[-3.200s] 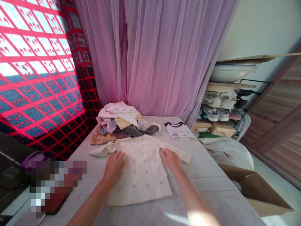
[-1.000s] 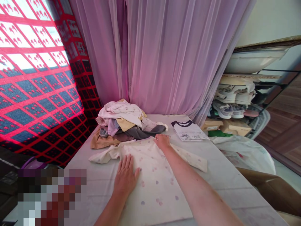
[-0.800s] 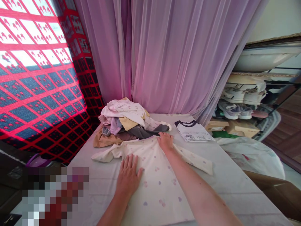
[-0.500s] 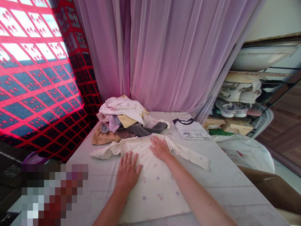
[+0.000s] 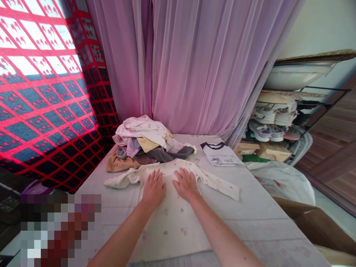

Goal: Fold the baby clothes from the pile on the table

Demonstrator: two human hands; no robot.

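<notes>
A cream long-sleeved shirt (image 5: 172,218) with small printed hearts lies flat on the table (image 5: 258,222), sleeves spread left and right. My left hand (image 5: 154,187) rests palm down on its upper chest, fingers stretched out. My right hand (image 5: 185,183) lies flat beside it, just to the right, fingers apart and pointing at the collar. Neither hand holds anything. Behind the shirt is a heap of crumpled clothes (image 5: 144,142). A folded white shirt with a dark collar (image 5: 220,154) lies at the back right of the table.
A lilac curtain (image 5: 194,66) hangs behind the table and a red and black patterned cloth (image 5: 41,92) covers the left. A shoe rack (image 5: 275,118) stands at the right. A cardboard box (image 5: 314,226) and a white plastic bag (image 5: 280,180) sit beside the table's right edge.
My right hand has drawn back from the collar to the upper chest. My left hand has slid up the shirt, so both now lie side by side.
</notes>
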